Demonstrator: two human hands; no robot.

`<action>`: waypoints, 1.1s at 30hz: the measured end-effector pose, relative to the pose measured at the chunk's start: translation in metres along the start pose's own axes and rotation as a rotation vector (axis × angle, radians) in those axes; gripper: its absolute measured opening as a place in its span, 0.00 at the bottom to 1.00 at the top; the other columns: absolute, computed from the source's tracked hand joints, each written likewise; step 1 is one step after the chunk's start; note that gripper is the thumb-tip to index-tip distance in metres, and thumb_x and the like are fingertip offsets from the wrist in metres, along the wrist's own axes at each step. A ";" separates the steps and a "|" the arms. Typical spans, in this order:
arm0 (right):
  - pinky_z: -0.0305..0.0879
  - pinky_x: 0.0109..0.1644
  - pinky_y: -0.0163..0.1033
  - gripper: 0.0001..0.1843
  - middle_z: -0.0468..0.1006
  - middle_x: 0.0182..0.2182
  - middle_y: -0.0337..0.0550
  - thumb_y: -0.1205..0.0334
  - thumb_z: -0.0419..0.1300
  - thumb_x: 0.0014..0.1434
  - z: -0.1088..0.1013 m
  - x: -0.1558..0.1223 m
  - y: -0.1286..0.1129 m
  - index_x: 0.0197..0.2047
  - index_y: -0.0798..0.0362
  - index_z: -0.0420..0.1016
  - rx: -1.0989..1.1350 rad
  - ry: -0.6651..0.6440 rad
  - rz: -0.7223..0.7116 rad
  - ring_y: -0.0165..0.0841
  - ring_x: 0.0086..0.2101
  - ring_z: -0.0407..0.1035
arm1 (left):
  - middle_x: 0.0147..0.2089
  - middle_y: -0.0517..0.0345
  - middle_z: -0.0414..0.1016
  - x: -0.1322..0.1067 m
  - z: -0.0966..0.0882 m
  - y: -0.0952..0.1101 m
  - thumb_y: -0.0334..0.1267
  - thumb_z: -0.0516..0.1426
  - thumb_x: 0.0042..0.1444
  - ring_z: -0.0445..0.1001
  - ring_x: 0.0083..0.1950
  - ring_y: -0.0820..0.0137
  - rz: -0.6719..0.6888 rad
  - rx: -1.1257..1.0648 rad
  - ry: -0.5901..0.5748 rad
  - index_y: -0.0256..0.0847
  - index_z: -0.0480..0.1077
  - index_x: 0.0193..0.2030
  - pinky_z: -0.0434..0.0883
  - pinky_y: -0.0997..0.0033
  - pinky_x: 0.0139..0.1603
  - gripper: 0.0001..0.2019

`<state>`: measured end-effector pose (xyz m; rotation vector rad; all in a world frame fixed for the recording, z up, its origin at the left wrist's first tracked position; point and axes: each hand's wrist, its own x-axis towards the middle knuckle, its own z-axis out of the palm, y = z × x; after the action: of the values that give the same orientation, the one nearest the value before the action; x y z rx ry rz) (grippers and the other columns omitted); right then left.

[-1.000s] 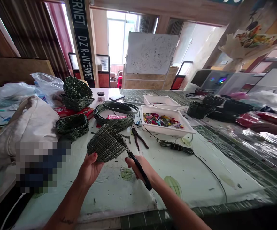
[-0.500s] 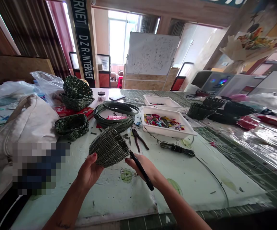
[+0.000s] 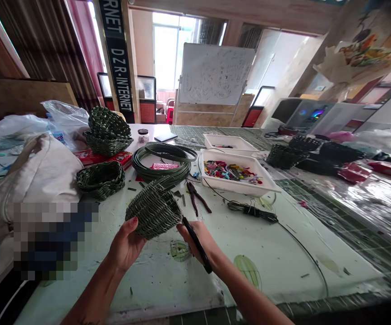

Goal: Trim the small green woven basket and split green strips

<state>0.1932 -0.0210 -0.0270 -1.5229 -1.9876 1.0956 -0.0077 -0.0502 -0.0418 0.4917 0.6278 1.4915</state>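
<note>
My left hand (image 3: 127, 241) is closed around the lower left side of a dark green woven basket (image 3: 153, 210), which is tilted with its opening up and to the right. Closed on a black-handled tool (image 3: 197, 246), my right hand (image 3: 200, 237) is at the basket's right edge. The tool's tip meets the basket rim there; its exact kind I cannot make out. Just beyond the basket lies a pair of pliers (image 3: 197, 197) with dark handles, jaws pointing away. A large coil of green strip (image 3: 139, 167) rests behind the basket, with short cut pieces nearby.
White trays stand beyond, the nearer tray (image 3: 236, 186) holding colourful bits. A bundle of dark strands (image 3: 252, 211) lies to the right. Finished-looking woven baskets (image 3: 109, 135) and a pale cloth bag (image 3: 43, 176) occupy the left. Darker baskets (image 3: 283, 155) sit at far right.
The black-handled tool has swung slightly, its handle end moving a little left. The basket stays in nearly the same place in my left hand.
</note>
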 end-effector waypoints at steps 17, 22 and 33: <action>0.44 0.23 0.33 0.22 0.54 0.16 0.34 0.47 0.47 0.60 0.001 -0.004 -0.001 0.21 0.51 0.51 0.014 -0.030 -0.016 0.26 0.18 0.50 | 0.60 0.50 0.69 0.000 0.007 0.008 0.39 0.67 0.41 0.59 0.66 0.47 0.130 0.232 -0.058 0.50 0.59 0.64 0.59 0.44 0.64 0.40; 0.45 0.24 0.33 0.21 0.59 0.20 0.36 0.44 0.46 0.60 -0.008 -0.007 -0.007 0.25 0.51 0.53 -0.079 -0.038 -0.062 0.28 0.21 0.52 | 0.57 0.50 0.71 -0.007 0.017 0.004 0.41 0.70 0.36 0.63 0.63 0.48 0.194 0.268 -0.084 0.50 0.60 0.62 0.65 0.47 0.61 0.43; 0.49 0.24 0.33 0.21 0.60 0.18 0.36 0.45 0.45 0.61 -0.008 -0.008 -0.011 0.24 0.52 0.56 -0.002 -0.091 -0.062 0.29 0.21 0.55 | 0.50 0.51 0.73 -0.013 0.026 0.004 0.41 0.72 0.30 0.70 0.54 0.52 0.260 0.286 -0.019 0.48 0.62 0.58 0.72 0.55 0.51 0.44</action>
<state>0.1946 -0.0270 -0.0123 -1.4259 -2.0829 1.1566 0.0065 -0.0614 -0.0184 0.8326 0.7899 1.6459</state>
